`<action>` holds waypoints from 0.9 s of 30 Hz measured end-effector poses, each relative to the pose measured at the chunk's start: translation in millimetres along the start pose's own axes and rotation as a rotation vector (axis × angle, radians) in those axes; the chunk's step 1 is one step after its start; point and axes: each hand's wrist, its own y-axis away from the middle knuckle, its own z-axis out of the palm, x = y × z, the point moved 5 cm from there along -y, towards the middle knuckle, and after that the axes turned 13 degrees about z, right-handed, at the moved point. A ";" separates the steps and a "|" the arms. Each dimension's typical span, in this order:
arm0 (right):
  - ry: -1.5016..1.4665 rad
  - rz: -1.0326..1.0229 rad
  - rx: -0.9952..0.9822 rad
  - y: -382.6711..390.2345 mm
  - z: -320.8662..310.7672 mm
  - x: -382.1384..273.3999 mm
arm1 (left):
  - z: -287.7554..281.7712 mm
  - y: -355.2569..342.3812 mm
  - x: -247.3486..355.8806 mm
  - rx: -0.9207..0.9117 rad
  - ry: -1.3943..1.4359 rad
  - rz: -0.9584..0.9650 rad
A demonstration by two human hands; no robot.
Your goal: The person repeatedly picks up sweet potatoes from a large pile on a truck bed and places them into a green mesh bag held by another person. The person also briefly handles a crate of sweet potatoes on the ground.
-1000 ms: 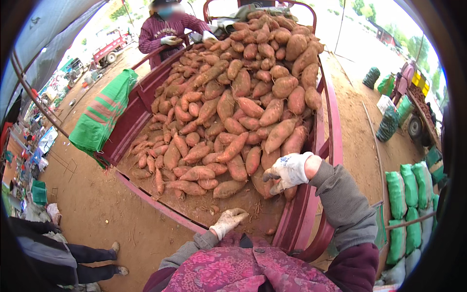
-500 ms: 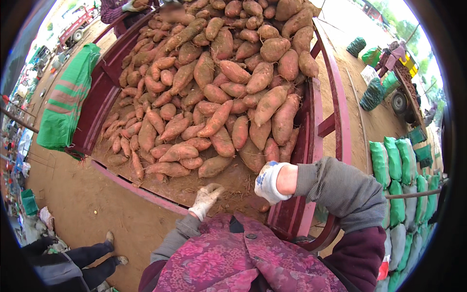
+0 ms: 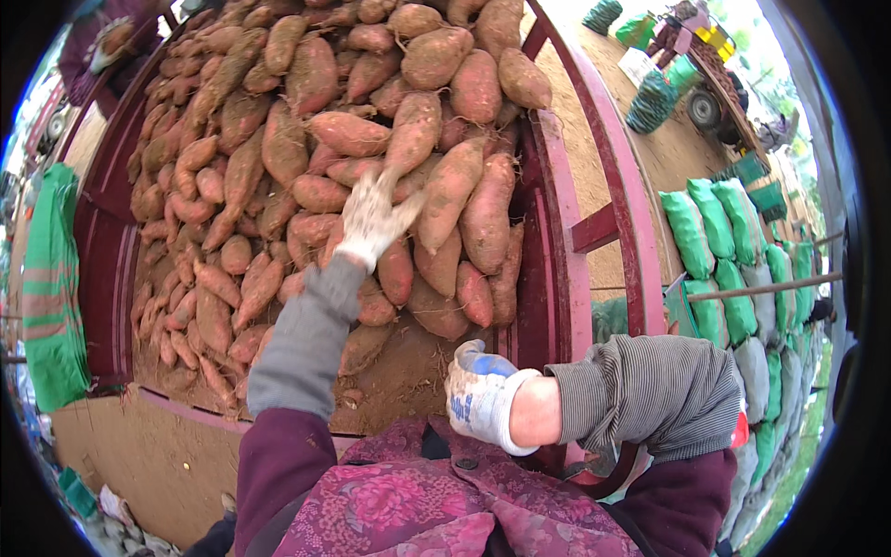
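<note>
My left hand [image 3: 376, 218], in a soiled white glove, reaches forward over the heap of sweet potatoes [image 3: 320, 195]. Its fingers are spread, and they are at or just above a long sweet potato [image 3: 414, 132]; whether they touch it I cannot tell. To its right lies another large, pale orange sweet potato [image 3: 452, 195]. Close to my body at the heap's near right corner, my right hand [image 3: 483, 395] wears a white and blue glove. Its fingers are curled closed, and their inner side is hidden, so anything in them cannot be made out.
Dark red metal rails [image 3: 594, 204] bound the truck bed on the right. A green striped cloth [image 3: 54, 288] hangs over the left side. Another person's gloved hand [image 3: 109, 46] holds a sweet potato at the far left. Filled green sacks [image 3: 729, 241] are stacked at the right.
My left hand has moved from the bed's near edge forward over the heap, fingers spreading. My right hand has shifted slightly toward me and left. The view has turned to the right.
</note>
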 end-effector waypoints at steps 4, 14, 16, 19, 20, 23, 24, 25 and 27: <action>0.030 0.039 -0.017 -0.3 -4.3 8.0 | 37.3 -89.6 8.5 -0.097 -0.238 0.033; -0.014 0.081 0.005 0.2 -9.9 14.4 | 53.3 -121.9 4.6 -0.243 -0.429 0.052; -0.018 0.068 0.021 1.8 -11.3 14.9 | 49.2 -112.0 10.7 -0.257 -0.394 0.116; -0.026 0.056 0.082 1.6 -14.3 16.7 | 46.0 -91.3 19.8 -0.324 -0.506 0.181; -0.044 0.042 0.078 -0.1 -14.2 16.1 | 43.5 -80.7 23.6 -0.275 -0.572 0.186; -0.067 0.018 0.086 -4.0 -12.5 19.0 | 39.3 -65.8 19.0 -0.229 -0.450 0.079; -0.083 0.021 0.082 -3.8 -11.3 19.9 | 38.6 -63.6 17.9 -0.203 -0.429 0.074; -0.068 0.020 0.109 -3.0 -11.3 20.4 | 40.1 -61.2 15.5 -0.231 -0.423 0.056; -0.054 0.046 0.152 -0.8 -11.5 21.6 | 40.2 -62.5 13.0 -0.204 -0.401 0.033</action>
